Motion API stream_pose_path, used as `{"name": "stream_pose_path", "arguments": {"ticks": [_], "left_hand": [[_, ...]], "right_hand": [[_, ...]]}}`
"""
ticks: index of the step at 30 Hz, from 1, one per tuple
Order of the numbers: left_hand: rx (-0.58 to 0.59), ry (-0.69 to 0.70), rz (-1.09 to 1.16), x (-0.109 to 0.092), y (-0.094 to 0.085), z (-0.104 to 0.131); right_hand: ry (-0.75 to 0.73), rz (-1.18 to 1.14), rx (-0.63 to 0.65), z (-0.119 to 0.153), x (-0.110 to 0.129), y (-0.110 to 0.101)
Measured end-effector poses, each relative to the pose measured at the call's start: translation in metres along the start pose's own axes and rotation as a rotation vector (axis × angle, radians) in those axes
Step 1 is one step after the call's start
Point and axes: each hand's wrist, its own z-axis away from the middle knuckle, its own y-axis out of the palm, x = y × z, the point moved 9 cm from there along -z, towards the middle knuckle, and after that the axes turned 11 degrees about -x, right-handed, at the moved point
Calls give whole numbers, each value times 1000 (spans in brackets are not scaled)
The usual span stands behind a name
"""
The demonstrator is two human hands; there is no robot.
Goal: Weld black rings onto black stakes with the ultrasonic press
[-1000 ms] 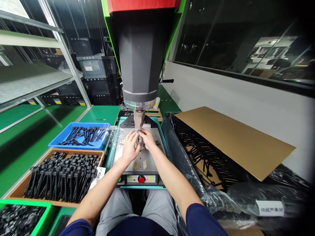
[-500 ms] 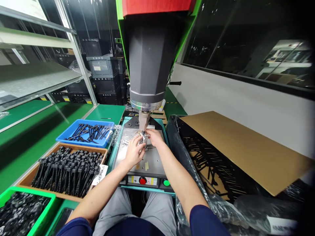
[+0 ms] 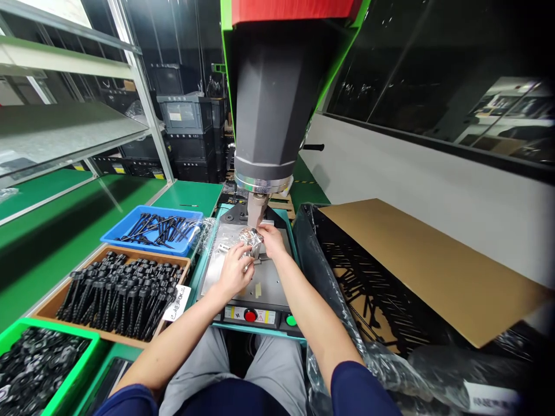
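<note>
A metal fixture with crinkled clear film around it stands on the grey machine plate. My left hand rests at the fixture's near left side, its fingers slightly curved and apart, with nothing visible in them. On the other side, my right hand has its fingers pinched together at the top of the fixture, beside a small black part. What those fingertips hold is too small and covered to make out. Right above them hangs the metal welding horn of the press.
Left of the machine are a blue tray of black rods, a brown tray of upright black pieces, and a green bin of small black parts. A red button and a green button face me. Cardboard lies over a bagged box at right.
My left hand has drawn slightly down and away from the top of the fixture, uncovering more of the film. My right hand stays at the fixture. The camera view has shifted a little.
</note>
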Motion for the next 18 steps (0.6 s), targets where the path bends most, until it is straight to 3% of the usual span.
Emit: {"name": "stream_pose_path", "arguments": {"ticks": [14, 18], "left_hand": [[-14, -13, 27, -2, -4, 7], [-74, -28, 17, 5, -6, -1]], "right_hand": [[7, 25, 7, 8, 3, -6], [-8, 41, 24, 11, 2, -4]]}}
